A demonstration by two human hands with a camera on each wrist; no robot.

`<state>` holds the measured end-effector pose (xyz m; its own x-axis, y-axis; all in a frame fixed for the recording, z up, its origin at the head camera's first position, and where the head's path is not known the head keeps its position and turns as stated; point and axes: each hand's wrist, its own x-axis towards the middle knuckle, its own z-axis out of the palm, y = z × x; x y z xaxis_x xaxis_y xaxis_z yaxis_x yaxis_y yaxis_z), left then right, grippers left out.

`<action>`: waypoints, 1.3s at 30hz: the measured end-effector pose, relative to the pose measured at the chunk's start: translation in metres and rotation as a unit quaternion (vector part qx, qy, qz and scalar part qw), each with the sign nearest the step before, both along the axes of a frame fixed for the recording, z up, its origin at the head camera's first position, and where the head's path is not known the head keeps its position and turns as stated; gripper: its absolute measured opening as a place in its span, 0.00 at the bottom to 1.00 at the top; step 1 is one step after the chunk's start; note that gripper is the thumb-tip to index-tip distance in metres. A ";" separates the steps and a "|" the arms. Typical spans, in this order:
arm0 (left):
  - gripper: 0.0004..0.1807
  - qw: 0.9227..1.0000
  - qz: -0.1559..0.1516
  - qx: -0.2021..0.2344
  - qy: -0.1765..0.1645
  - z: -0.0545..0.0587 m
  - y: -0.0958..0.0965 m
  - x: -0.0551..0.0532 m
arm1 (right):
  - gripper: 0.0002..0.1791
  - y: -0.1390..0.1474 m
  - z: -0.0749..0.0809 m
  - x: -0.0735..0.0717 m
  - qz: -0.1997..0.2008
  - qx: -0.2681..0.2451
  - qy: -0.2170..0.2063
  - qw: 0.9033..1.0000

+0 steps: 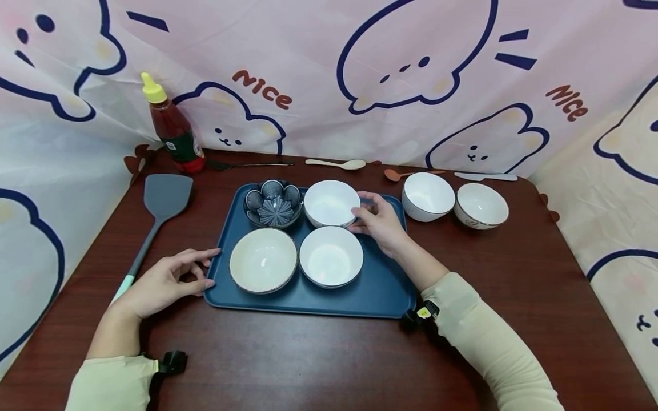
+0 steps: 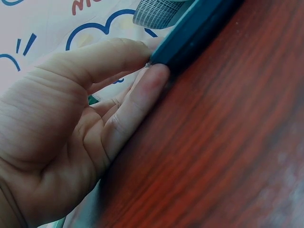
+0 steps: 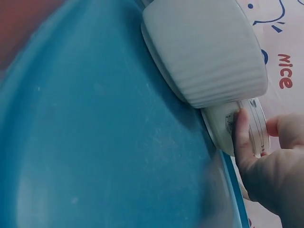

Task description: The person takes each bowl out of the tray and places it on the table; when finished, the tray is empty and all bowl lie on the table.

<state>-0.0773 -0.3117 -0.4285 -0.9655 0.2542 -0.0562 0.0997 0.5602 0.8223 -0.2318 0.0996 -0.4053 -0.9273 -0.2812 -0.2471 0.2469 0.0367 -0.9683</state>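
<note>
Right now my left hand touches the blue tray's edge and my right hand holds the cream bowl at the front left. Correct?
Not quite: your right hand holds the white bowl at the back, as the head view shows. Your left hand does touch the blue tray's edge.

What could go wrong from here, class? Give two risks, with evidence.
The right hand grips the back white bowl, which sits very close to the dark ribbed dish and the front white bowl, so a sideways slip might knock them together.

The left hand touches the left edge of the tray; an uneven push or lift there could make the bowls slide.
</note>
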 end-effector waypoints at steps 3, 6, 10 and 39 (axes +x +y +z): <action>0.31 1.000 -0.002 0.002 0.000 -0.001 0.000 0.000 | 0.27 0.003 -0.001 0.001 -0.009 -0.005 0.001 1.000; 0.31 1.000 -0.004 0.003 -0.001 -0.001 0.000 0.000 | 0.28 0.007 -0.001 0.002 -0.013 -0.015 0.005 1.000; 0.31 1.000 -0.001 -0.001 -0.005 0.000 0.001 0.000 | 0.28 0.016 0.004 0.003 -0.015 -0.023 0.015 1.000; 0.31 1.000 0.004 -0.004 -0.006 0.000 0.001 0.001 | 0.27 0.119 0.031 0.056 -0.019 -0.009 0.021 1.000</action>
